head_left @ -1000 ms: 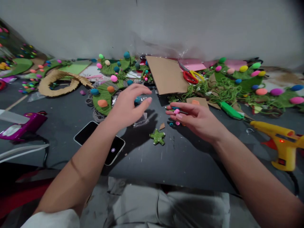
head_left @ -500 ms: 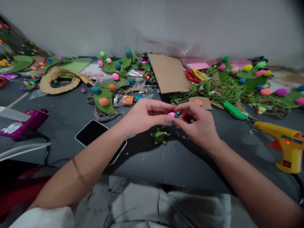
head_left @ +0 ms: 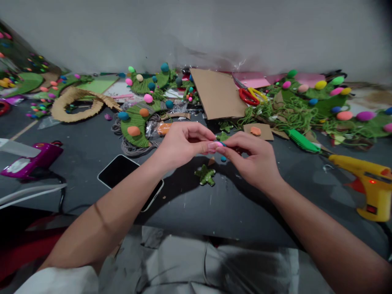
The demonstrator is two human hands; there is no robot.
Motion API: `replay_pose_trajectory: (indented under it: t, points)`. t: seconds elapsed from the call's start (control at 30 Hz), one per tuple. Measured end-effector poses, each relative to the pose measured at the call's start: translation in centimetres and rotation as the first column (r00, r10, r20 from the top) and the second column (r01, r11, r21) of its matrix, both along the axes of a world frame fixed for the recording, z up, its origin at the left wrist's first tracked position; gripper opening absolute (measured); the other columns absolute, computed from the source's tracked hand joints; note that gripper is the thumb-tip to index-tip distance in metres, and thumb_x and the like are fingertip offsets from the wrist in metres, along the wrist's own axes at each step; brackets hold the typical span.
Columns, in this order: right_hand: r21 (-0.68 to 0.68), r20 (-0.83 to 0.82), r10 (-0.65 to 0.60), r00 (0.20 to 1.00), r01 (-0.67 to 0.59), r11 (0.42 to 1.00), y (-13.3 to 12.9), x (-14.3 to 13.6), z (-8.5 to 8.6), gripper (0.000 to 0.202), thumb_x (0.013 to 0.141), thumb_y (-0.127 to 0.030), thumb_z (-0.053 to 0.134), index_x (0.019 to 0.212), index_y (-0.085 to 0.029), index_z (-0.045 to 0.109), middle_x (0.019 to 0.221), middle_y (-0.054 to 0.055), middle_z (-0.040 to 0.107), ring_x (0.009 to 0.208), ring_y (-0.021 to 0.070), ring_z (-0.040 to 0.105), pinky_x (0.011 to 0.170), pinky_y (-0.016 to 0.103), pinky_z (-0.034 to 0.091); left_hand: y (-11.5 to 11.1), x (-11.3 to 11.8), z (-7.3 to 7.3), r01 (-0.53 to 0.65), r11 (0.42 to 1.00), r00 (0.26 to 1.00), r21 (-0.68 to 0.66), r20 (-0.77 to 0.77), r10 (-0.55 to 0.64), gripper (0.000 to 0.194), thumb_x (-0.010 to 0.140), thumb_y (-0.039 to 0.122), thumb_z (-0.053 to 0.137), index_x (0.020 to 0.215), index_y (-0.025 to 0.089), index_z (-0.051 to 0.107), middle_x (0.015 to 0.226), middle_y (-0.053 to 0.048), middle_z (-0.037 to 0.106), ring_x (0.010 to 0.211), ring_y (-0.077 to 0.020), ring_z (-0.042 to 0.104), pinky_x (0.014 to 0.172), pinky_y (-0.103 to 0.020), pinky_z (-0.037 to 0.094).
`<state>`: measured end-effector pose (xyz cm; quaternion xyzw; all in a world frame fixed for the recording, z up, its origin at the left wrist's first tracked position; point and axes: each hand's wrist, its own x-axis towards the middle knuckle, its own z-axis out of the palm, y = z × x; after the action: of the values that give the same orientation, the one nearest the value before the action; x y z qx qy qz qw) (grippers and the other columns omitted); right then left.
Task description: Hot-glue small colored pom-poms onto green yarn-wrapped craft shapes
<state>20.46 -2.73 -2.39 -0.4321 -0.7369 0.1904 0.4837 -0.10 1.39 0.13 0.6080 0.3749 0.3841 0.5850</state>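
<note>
My left hand (head_left: 182, 146) pinches a small lump of pink clay (head_left: 218, 143) between thumb and fingers. From the other side, my right hand (head_left: 255, 157) presses its thumb and fingertips on the same lump. A sliver of teal clay shows beside the pink at the right fingertips, partly hidden by them. On the table just under the hands lies a small teal ball (head_left: 223, 159). Nearer to me is a green star-shaped piece (head_left: 205, 175), and another green piece (head_left: 224, 136) is partly covered behind the fingers.
A phone (head_left: 118, 173) lies under my left forearm. A yellow glue gun (head_left: 364, 171) with a lit red light is at right, near a green brush (head_left: 303, 141). Behind are cardboard (head_left: 217, 94), red-and-yellow scissors (head_left: 248, 98), green yarn (head_left: 284, 108) and a twisted tan ring (head_left: 58, 107).
My fingertips have closed in around the pink clay and shifted slightly left. The teal ball on the table shows more clearly below them.
</note>
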Motion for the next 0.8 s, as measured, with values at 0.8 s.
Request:
replay_pose_trajectory:
  t: [0.8]
  points:
    - [0.028,-0.010,-0.067,0.998,0.067,0.997,0.3,0.2,-0.6,0.010,0.093,-0.027,0.078,0.101,-0.025,0.084,0.095,0.003,0.083,0.079,0.0180,0.075,0.075,0.033,0.061,-0.1,0.8,-1.0,-0.006,1.000,1.000,0.013,-0.010,0.006,0.033,0.073,0.028,0.094,0.096,0.014,0.073,0.089,-0.007,0.082,0.084,-0.0185,0.079,0.080,-0.029,0.062]
